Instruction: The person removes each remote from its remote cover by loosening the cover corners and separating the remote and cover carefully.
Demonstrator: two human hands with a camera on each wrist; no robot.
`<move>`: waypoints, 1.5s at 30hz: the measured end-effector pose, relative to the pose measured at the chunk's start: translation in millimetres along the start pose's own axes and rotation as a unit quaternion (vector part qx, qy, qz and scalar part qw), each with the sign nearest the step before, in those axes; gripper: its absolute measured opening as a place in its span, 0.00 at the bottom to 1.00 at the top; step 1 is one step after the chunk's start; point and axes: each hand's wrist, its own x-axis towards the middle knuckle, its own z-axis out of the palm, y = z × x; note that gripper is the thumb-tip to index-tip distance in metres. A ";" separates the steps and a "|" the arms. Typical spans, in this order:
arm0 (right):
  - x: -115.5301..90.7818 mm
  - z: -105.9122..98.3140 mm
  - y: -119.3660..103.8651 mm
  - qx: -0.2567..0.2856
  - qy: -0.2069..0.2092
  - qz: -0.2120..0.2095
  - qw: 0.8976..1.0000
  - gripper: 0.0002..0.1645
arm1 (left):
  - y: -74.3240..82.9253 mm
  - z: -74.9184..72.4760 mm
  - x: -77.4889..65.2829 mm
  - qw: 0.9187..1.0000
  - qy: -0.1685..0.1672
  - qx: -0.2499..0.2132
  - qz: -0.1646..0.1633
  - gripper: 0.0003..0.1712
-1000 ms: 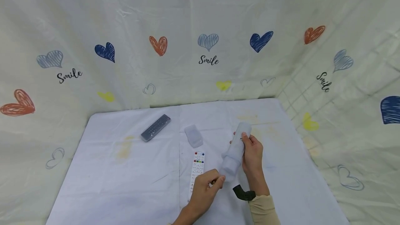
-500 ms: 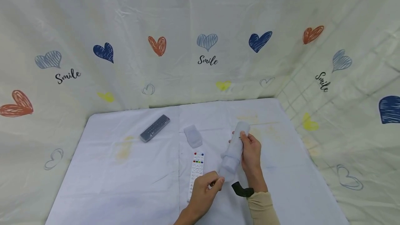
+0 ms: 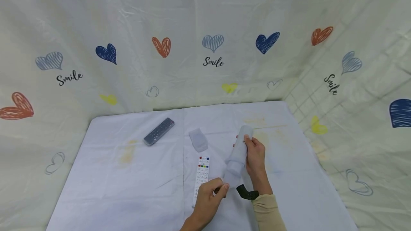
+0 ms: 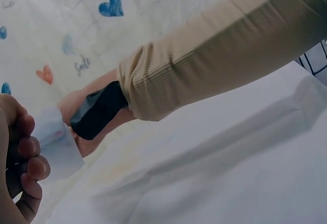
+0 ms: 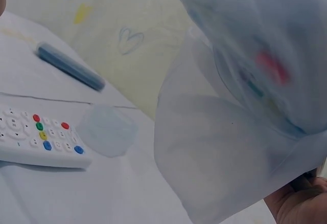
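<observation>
In the head view my right hand (image 3: 255, 154) grips a translucent whitish soft sleeve (image 3: 239, 152), thumb on top and fingertips showing on its far side. The sleeve slants toward me, with a wider fold below the middle and a thin loose end. My left hand (image 3: 208, 197) pinches that loose end between thumb and curled fingers; in the left wrist view its fingers (image 4: 37, 168) lie at the sleeve's edge (image 4: 61, 157). Blurred red, green and yellow patches show in the sleeve (image 5: 276, 65) in the right wrist view. What lies inside it cannot be made out.
A white remote control (image 3: 201, 174) with coloured buttons lies left of the sleeve, partly behind my left hand. Beyond it rests a flattened translucent cover (image 3: 199, 140). A dark remote control (image 3: 159, 131) is farther left on the white-covered table (image 3: 112, 181). Heart-printed curtains stand behind.
My right hand and the sleeve have shifted slightly left. My left hand has moved a little and keeps hold of the loose end. The things on the table have stayed put.
</observation>
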 end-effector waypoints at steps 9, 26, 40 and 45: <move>0.0 1.1 3.2 -0.001 -0.008 0.018 1.000 0.30 | -3.9 -1.5 0.9 1.000 0.001 0.000 -0.021 0.20; -22.2 0.4 -5.2 -0.026 0.037 -0.036 0.998 0.31 | -7.7 4.5 19.8 0.949 -0.034 -0.170 -0.263 0.26; -21.6 1.8 -16.2 -0.041 0.049 0.005 0.998 0.30 | -7.6 9.9 10.0 0.984 0.031 0.157 -0.081 0.22; -17.8 2.9 -16.4 -0.036 0.055 0.017 0.998 0.26 | -9.2 11.6 7.0 0.967 0.051 0.248 0.024 0.23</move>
